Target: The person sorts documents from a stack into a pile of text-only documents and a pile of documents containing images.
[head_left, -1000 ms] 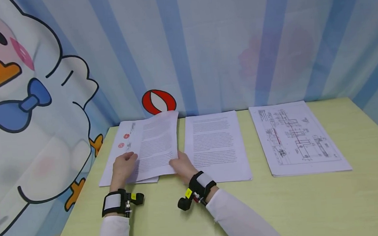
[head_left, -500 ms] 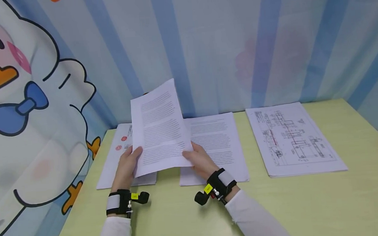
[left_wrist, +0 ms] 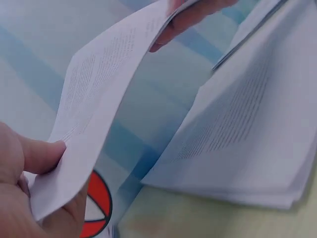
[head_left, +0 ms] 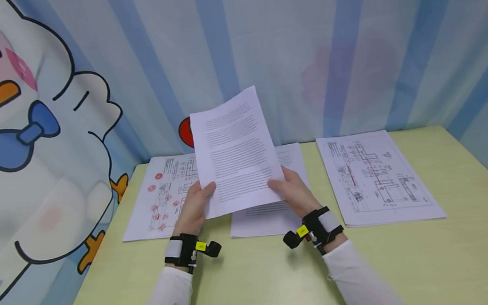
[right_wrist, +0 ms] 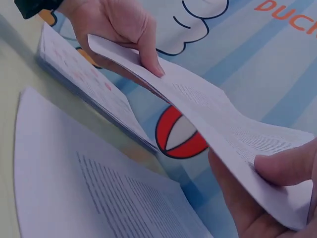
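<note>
The left grip (head_left: 192, 205) and right grip (head_left: 295, 194) each close in a thumb-on-top pinch on the lower side edges of the tilted paper (head_left: 237, 153) between them, which partly covers the text pile (head_left: 270, 222) below, with a stamped pile (head_left: 155, 199) to their left, a drawing pile (head_left: 377, 178) to their right, and forearms (head_left: 170, 292) converging forward.

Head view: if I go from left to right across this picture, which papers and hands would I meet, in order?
White rectangular paper stack with round red marks → left hand → held white printed paper → right hand → white rectangular paper stack with black line drawings.
</note>
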The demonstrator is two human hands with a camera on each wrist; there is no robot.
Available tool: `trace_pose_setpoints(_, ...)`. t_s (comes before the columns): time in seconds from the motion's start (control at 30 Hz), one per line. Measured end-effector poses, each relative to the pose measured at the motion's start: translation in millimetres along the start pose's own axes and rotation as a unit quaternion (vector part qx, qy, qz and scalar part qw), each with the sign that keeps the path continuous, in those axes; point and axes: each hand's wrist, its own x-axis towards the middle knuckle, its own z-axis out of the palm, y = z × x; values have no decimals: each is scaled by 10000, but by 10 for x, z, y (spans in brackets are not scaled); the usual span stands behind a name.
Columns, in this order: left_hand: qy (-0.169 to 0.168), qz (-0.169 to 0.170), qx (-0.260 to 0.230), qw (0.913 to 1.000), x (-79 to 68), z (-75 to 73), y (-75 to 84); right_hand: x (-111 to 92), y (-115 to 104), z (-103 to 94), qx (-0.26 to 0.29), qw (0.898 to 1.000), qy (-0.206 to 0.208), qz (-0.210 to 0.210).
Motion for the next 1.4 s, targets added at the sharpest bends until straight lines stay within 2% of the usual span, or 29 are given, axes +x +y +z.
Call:
trace_pose_setpoints(0.07, -63, 79, 142, 9998, 33, 133, 3, -34, -26, -131, -271, 9995, 167, -13)
trace_pose_setpoints(0.2, -476, 169, 284, 9983, 67, 329, 12, -96, -70, -372, -738, 9960, 472, 153)
trace_pose_setpoints(0.4, -893, 102, 942, 9915, 82, 453, -10, -170, -120, -649, -1761, 9828, 530, 155)
trace_pose_setpoints(0.57, -1015, 10, 1501, 9834, 87, 471, -66, -213, -111, -766, -2269, 9720, 422, 444)
trace_pose_setpoints(0.73, -821, -148, 2060, 9750, 99, 458, -143, -233, -46, -813, -2461, 9671, 286, 585)
trace_pose_setpoints(0.87, -634, -352, 2254, 9716, 117, 419, -197, -235, 12, -824, -2524, 9660, 186, 533)
trace_pose_setpoints(1.0, -535, -467, 2417, 9677, 117, 377, -214, -222, 47, -821, -2732, 9605, 178, 507)
trace_pose_setpoints(1.23, -477, -417, 2813, 9575, 74, 327, -205, -214, 66, -802, -3210, 9438, 224, 757)
trace_pose_setpoints(1.4, -463, -401, 2848, 9566, 56, 287, -201, -219, 85, -786, -3606, 9292, 262, 760)
